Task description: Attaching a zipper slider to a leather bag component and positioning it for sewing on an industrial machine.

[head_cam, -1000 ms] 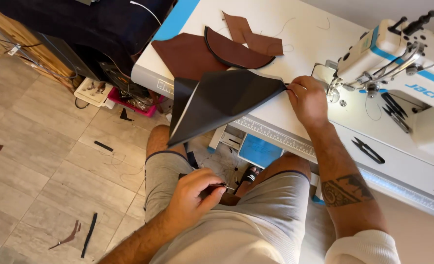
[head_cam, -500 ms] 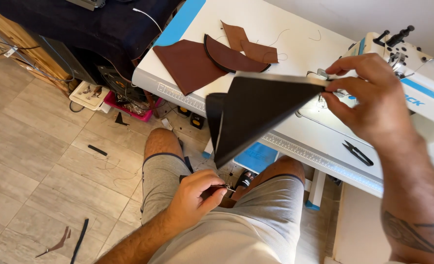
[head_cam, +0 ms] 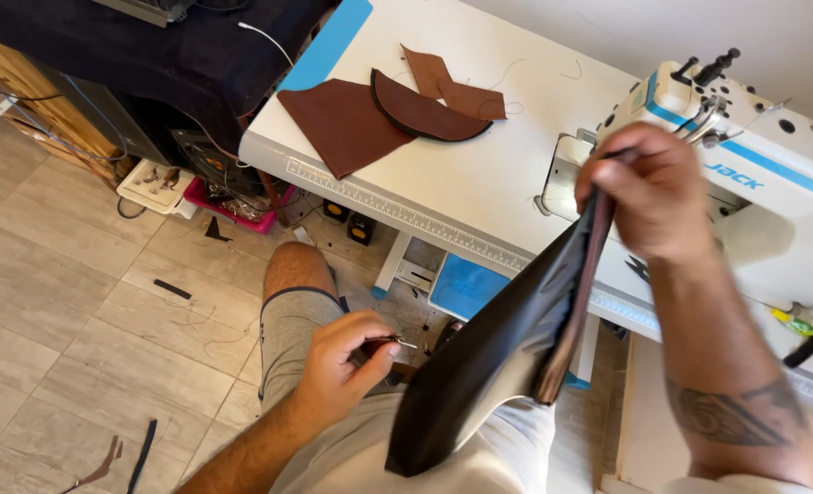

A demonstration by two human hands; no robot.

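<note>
Dark leather panel (head_cam: 489, 366), hanging in the air in front of the desk (head_cam: 479, 174) and above the person's lap, its top edge raised beside the sewing machine (head_cam: 745, 183). Right hand (head_cam: 649, 187): fingers clamped together on the panel's top corner. Left hand (head_cam: 342, 366), low over the left thigh: fingers pinched on a small metal tool (head_cam: 393, 343), kind not discernible. On the desk, well apart from the panel: a large brown piece (head_cam: 342, 123), a curved piece (head_cam: 420, 110) overlapping it, and two lighter scraps (head_cam: 452, 87). Tiled floor (head_cam: 77, 293) at left, with offcuts (head_cam: 118, 453).
</note>
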